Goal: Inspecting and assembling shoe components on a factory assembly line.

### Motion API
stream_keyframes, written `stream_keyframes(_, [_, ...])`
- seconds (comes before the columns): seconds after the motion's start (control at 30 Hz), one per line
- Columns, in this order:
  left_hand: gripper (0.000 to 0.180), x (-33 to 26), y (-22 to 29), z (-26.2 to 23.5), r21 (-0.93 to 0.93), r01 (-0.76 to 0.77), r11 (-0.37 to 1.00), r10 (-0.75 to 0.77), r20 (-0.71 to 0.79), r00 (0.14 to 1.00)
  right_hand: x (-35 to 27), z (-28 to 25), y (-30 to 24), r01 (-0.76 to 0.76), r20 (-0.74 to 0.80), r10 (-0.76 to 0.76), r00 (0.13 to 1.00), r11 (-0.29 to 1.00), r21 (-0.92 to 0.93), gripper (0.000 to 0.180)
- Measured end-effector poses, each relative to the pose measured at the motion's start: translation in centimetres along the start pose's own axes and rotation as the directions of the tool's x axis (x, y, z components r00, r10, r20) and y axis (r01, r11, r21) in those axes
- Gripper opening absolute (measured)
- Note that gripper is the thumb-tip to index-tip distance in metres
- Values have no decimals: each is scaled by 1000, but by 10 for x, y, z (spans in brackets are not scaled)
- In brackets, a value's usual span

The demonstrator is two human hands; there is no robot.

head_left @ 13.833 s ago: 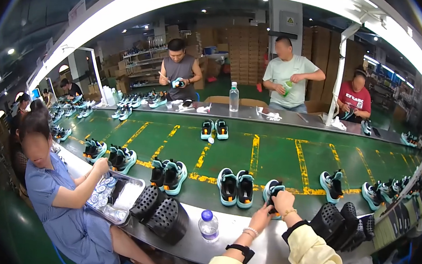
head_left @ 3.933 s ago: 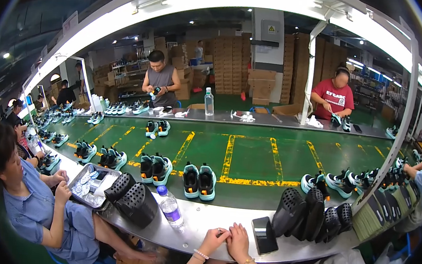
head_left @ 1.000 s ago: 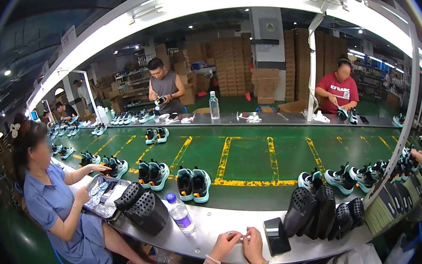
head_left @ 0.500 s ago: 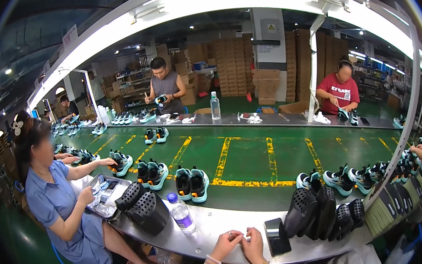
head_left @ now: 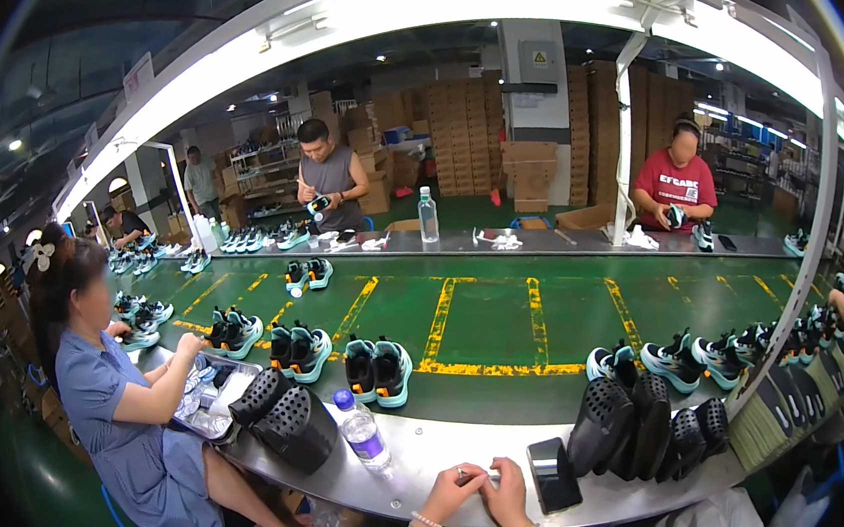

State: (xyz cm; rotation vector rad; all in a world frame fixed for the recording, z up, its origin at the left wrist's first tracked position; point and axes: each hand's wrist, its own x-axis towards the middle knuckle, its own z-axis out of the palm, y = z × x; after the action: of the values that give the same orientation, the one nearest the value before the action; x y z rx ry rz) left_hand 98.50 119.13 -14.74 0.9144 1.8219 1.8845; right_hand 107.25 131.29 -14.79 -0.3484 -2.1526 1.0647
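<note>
Fingers of left hand (head_left: 449,490) and right hand (head_left: 506,490) pinch something tiny together, can't tell what.
Hands rest on table (head_left: 426,447) edge; phone (head_left: 554,475) just right, bottle (head_left: 361,433) left, within reach.

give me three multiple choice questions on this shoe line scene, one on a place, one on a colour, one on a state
1. Where does the phone lie?
A. on the metal ledge right of the hands
B. on the green belt
C. in the tray

2. What colour is the belt?
A. grey
B. green with yellow lines
C. red

3. How are the left hand and right hand?
A. spread far apart
B. each lifting a shoe
C. close together on the ledge, holding no shoe

Answers: 1 A, the dark phone lies on the ledge just right of the right hand. 2 B, the moving surface is green with yellow markings. 3 C, both hands meet at the ledge's near edge; whether they pinch something small cannot be told.
</note>
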Motion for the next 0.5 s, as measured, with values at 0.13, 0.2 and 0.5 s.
stream_keyframes(0.13, [14,-2,3,3,13,65,998,-65,20,998,-1,-3,2,18,-2,-18,1000,1000,-13,31])
stream_keyframes(0.2, [14,-2,3,3,13,75,997,-75,35,997,-1,-3,4,36,7,-36,999,999,-39,32])
stream_keyframes(0.5, [15,0,-5,10,78,14,997,-15,16,1000,0,-4,9,85,-26,-89,996,990,-113,32])
